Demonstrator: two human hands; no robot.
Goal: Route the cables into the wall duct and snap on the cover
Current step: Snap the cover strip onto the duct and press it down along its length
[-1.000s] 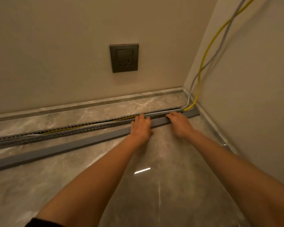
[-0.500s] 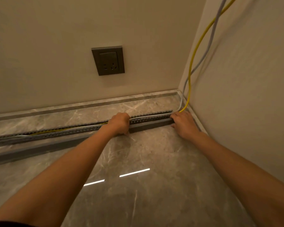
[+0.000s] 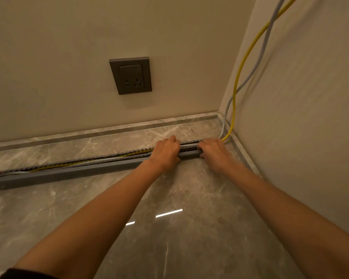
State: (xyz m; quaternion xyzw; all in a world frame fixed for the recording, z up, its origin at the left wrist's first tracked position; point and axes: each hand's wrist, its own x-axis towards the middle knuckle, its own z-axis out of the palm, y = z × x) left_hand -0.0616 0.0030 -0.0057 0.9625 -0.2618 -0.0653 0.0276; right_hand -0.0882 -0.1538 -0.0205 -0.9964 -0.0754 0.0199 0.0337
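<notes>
Both hands curl over the duct's corner end — left hand (image 3: 166, 152), right hand (image 3: 215, 152) — the cover (image 3: 69, 174) stretches leftward beside the duct (image 3: 101, 161), nearer the left hand.

**Hidden / cut off / unreadable**

Left hand (image 3: 166, 153) covers a stretch of the slotted duct (image 3: 101, 162); fingertips curl past its far side, so the grip there is unseen. Right hand (image 3: 215, 151) hides the duct's end by the corner and the point where the yellow cable (image 3: 242, 63) and grey cable (image 3: 259, 57) enter it. Both cables run off the top edge, origin unknown. The duct and the grey cover (image 3: 69, 175) run off the left edge, full length not visible. Whether the cover touches the duct under the hands: can't tell. A dark sleeve (image 3: 26, 273) is clipped at the bottom edge. The grey cable inside the duct is mostly lost among the slots.
</notes>
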